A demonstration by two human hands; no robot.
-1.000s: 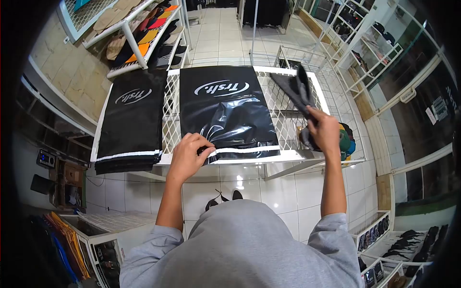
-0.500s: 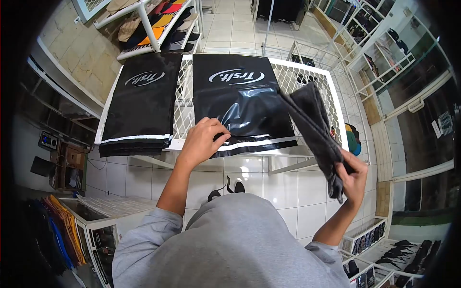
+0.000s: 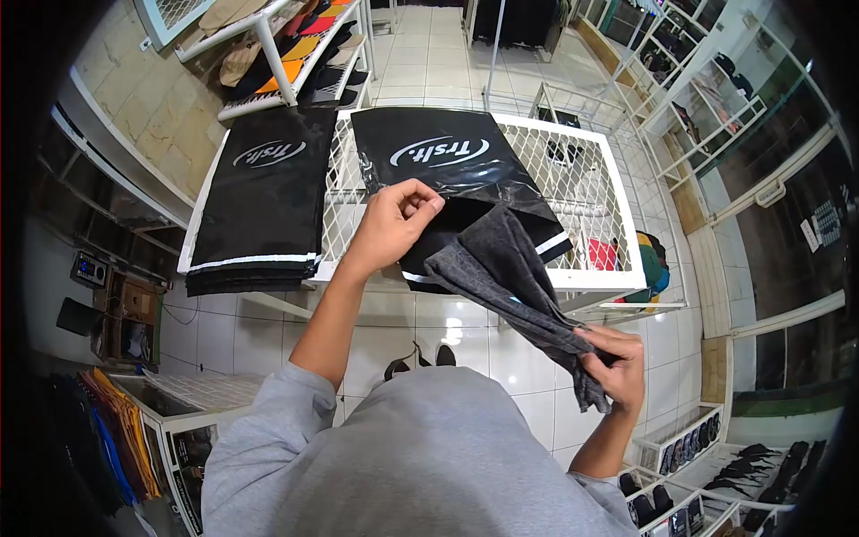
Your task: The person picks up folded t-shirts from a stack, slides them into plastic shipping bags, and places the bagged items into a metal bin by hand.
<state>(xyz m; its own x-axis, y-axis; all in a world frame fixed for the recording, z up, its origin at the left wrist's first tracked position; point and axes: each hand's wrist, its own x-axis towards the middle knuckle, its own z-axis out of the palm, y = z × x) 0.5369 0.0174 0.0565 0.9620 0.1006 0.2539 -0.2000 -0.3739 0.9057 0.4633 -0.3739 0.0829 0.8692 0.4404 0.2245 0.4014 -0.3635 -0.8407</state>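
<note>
A black plastic mailer bag (image 3: 438, 143) with a white "Trslt." logo lies on a white mesh-topped table (image 3: 626, 224). My left hand (image 3: 398, 224) pinches the upper lip of the bag's mouth and lifts it, so the mouth gapes toward me. In my right hand (image 3: 617, 362) is a folded dark grey garment (image 3: 514, 277), gripped at its near end. The garment's far end overlaps the bag's opening; whether it is inside the bag cannot be made out.
A stack of similar black mailer bags (image 3: 268, 197) sits on the table's left side. Caps fill a white rack (image 3: 286, 72) beyond it. Hanging clothes (image 3: 112, 430) are at lower left, and a display shelf (image 3: 689, 438) stands at lower right. Glass doors (image 3: 778, 206) line the right.
My right hand has swung the garment left and toward me, to the bag's mouth. My left hand has moved up and raised the bag's upper lip, opening it.
</note>
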